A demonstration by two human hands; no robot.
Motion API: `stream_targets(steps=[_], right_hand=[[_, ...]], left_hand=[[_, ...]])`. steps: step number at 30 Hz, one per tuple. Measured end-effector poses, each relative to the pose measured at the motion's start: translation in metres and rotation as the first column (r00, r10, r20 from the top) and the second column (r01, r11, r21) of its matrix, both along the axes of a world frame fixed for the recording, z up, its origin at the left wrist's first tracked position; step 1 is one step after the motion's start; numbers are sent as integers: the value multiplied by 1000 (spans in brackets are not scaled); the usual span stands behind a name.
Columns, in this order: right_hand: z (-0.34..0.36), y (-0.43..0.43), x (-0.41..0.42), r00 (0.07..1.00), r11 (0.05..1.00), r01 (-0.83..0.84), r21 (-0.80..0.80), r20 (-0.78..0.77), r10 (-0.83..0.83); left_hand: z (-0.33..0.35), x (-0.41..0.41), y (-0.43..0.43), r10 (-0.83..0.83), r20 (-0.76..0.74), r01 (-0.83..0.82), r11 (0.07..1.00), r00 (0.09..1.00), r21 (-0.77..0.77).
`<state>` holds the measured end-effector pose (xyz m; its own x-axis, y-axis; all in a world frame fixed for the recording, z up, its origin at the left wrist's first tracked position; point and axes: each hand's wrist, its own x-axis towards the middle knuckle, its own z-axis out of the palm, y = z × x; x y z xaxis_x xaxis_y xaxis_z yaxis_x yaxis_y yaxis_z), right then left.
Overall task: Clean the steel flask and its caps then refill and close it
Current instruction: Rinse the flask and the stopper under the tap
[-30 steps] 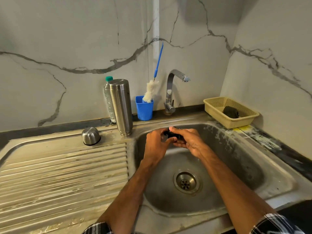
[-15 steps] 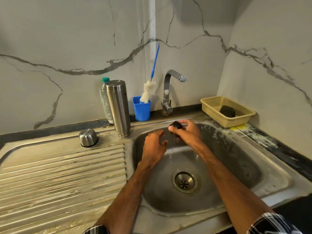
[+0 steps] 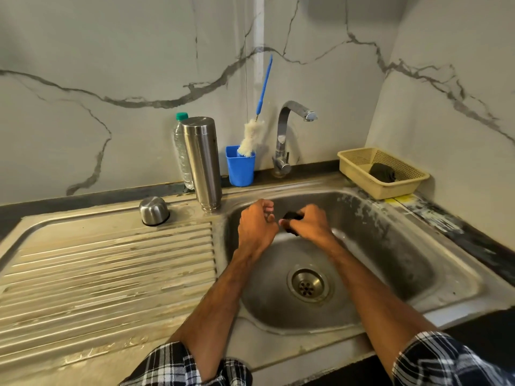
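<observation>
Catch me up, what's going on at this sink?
A person seems to be washing flask parts at the sink. The right hand grips a small black cap over it; the left hand is beside it, fingers curled, holding nothing. The steel flask stands on the drainboard, and a steel cup cap lies mouth-down further left. No water shows at the tap.

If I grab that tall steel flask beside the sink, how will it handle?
The steel flask is tall and narrow, so a sideways push would probably tip it. Its polished wall could be slippery to grip. It looks rigid, unlikely to flex when squeezed.
</observation>
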<state>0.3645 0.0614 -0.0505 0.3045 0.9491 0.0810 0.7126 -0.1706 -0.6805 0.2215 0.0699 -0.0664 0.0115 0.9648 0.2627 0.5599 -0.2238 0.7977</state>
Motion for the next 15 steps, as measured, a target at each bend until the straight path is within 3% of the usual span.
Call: stream_targets(steps=[1, 4, 8, 15], right_hand=[[-3, 0, 1, 999, 1000, 0, -15, -33, -1], [6, 4, 1, 977, 987, 27, 157, -214, 8], [0, 3, -7, 906, 992, -111, 63, -403, 127], [18, -14, -41, 709, 943, -297, 154, -625, 325]], left_hand=[[1, -1, 0, -19, -1, 19, 1000, 1000, -12], [4, -4, 4, -81, -18, 80, 995, 997, -56], [12, -9, 2, -209, -80, 202, 975, 975, -89], [39, -60, -20, -244, -138, 250, 968, 960, 32]])
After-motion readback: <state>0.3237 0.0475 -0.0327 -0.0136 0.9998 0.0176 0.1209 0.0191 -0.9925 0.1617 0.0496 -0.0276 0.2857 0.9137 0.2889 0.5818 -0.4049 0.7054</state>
